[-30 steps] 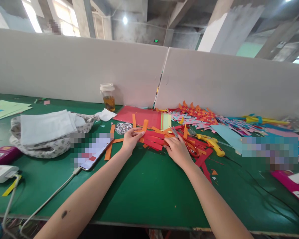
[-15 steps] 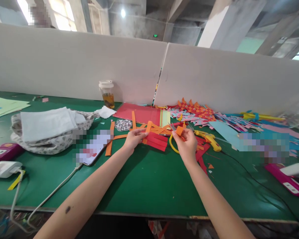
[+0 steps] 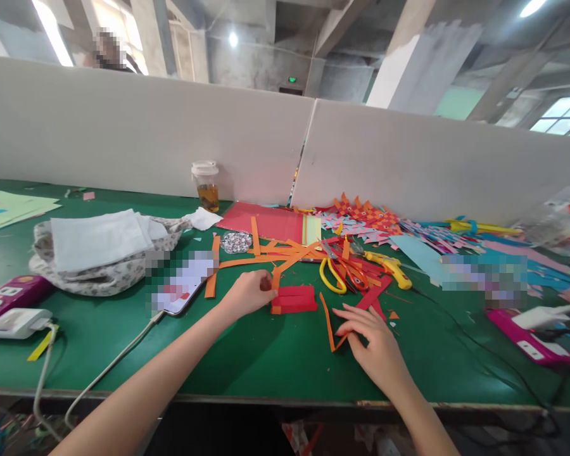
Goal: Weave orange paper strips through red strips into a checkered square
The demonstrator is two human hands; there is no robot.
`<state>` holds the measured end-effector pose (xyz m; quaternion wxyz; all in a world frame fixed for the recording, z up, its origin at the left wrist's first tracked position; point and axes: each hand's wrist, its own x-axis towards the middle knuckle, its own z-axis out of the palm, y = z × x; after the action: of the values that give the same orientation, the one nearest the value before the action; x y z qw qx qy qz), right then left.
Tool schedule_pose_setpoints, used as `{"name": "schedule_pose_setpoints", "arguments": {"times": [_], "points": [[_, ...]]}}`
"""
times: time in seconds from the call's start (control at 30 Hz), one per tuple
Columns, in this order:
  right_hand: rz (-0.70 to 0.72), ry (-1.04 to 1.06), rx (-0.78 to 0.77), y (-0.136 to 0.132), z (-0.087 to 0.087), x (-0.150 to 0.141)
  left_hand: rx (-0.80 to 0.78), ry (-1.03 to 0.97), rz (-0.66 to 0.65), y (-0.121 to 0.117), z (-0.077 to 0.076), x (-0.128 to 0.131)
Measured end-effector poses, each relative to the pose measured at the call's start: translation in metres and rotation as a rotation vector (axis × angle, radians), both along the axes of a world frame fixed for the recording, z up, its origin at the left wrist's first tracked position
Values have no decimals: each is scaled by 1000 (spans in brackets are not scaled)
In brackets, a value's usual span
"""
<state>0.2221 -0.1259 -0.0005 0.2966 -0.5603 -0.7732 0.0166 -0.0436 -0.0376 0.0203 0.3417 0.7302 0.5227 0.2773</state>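
Steadying, it seems, the slit red paper (image 3: 304, 300) just right of its fingertips, the left hand (image 3: 249, 294) pinches an orange strip (image 3: 276, 278), while the right hand (image 3: 373, 339), fingers loosely spread, touches a bent paper strip (image 3: 329, 326) that calls for light handling, though whether it is pinched I cannot tell.

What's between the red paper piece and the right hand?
A bent orange strip, seen in the head view. It sits on the green table between the red paper piece and the right hand, one end reaching the fingers.
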Motion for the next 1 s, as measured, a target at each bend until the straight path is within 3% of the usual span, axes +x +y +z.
{"name": "schedule_pose_setpoints", "arguments": {"times": [0.13,0.23,0.33,0.43,0.63,0.73,0.87,1.0], "points": [[-122,-179,206,-23,-9,3,31,279,57,-19,7,-11],[-202,-173,311,-39,-5,-7,249,378,246,-31,10,-14],[-203,-93,323,-51,1,-30,475,429,297,-49,11,-11],[-169,-54,317,-57,3,-55,562,437,209,-69,8,0],[-129,-58,312,-56,-3,-78,533,494,72,-91,-10,23],[-163,-64,332,-54,-8,-72,507,499,13,-91,-16,21],[-162,-101,311,-50,-15,-48,459,449,-158,-91,-9,-1],[-351,-120,317,-42,-20,-20,387,376,-339,-93,3,-24]]}}
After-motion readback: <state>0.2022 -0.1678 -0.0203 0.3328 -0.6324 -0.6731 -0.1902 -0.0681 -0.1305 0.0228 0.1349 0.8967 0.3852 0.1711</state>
